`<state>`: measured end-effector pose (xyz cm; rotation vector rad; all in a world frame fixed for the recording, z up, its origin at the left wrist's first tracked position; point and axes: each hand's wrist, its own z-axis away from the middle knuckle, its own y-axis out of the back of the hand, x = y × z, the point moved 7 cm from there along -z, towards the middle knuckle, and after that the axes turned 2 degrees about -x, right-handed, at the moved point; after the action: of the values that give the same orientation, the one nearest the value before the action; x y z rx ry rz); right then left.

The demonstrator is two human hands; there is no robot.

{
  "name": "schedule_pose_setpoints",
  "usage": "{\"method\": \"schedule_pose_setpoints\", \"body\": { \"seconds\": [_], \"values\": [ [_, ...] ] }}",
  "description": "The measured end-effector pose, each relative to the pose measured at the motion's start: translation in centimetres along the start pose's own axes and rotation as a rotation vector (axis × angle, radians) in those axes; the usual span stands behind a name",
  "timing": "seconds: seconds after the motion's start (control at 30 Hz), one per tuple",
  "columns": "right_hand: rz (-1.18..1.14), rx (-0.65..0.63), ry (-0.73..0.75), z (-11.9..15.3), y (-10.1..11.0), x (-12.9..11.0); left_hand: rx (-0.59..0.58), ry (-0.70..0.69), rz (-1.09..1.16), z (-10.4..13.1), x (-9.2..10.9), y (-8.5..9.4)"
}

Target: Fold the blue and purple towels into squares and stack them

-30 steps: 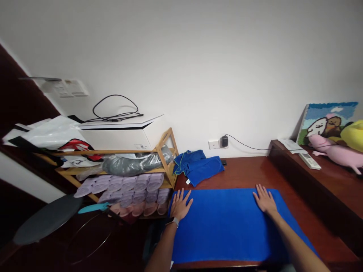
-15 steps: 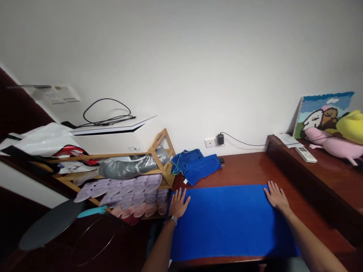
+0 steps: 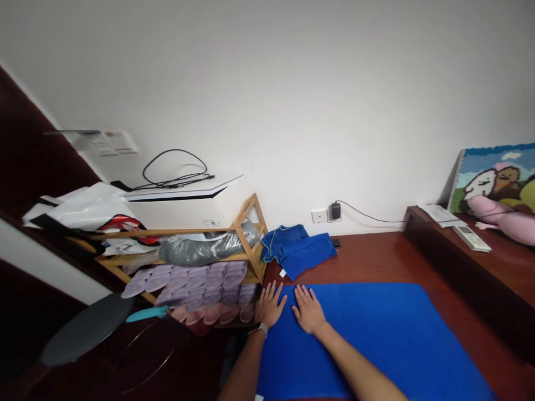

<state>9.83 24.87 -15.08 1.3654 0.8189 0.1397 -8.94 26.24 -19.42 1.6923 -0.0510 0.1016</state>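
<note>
A blue cloth lies spread flat on the reddish-brown wooden table. My left hand rests palm down at its far left corner, fingers spread. Close beside it, my right hand lies flat on the cloth near the far edge, fingers stretched out. Neither hand grips anything. Beyond the hands, a second blue cloth with a yellow-green edge and a white tag sits crumpled against the wall.
Left of the table stands a wooden rack with rows of slippers and a white box on top. A charger is plugged into the wall. On the raised ledge at right lie a remote control and a pink plush toy.
My right hand has moved left across the cloth, from its far right corner to beside my left hand. My left hand stays at the left corner. The view has shifted slightly.
</note>
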Motion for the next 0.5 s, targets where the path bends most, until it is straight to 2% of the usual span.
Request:
{"method": "schedule_pose_setpoints", "body": {
  "seconds": [0.03, 0.1, 0.13, 0.2, 0.3, 0.43, 0.5],
  "values": [
    [-0.01, -0.016, 0.011, -0.4, -1.0, -1.1, -0.005, 0.0, 0.0, 0.1, 0.1, 0.1],
    [-0.007, -0.032, -0.002, -0.4, -1.8, -1.1, -0.011, 0.002, 0.002, 0.3, 0.1, 0.3],
    [0.004, -0.033, -0.021, -0.1, -1.6, -0.2, -0.009, 0.004, 0.005, 0.3, 0.2, 0.5],
    [0.042, -0.027, -0.076, 1.1, -0.4, 3.4, 0.007, 0.005, 0.02, 0.3, 0.2, 0.7],
    [0.119, 0.01, -0.211, 4.7, 2.7, 12.2, 0.021, -0.001, 0.051, 0.3, 0.2, 0.8],
    [0.236, 0.086, -0.438, 11.7, 7.5, 26.4, -0.003, 0.012, 0.054, 0.1, 0.2, 0.7],
    [0.278, 0.097, -0.536, 15.3, 9.5, 32.6, -0.009, 0.022, 0.038, 0.0, 0.2, 0.8]
  ]
}}
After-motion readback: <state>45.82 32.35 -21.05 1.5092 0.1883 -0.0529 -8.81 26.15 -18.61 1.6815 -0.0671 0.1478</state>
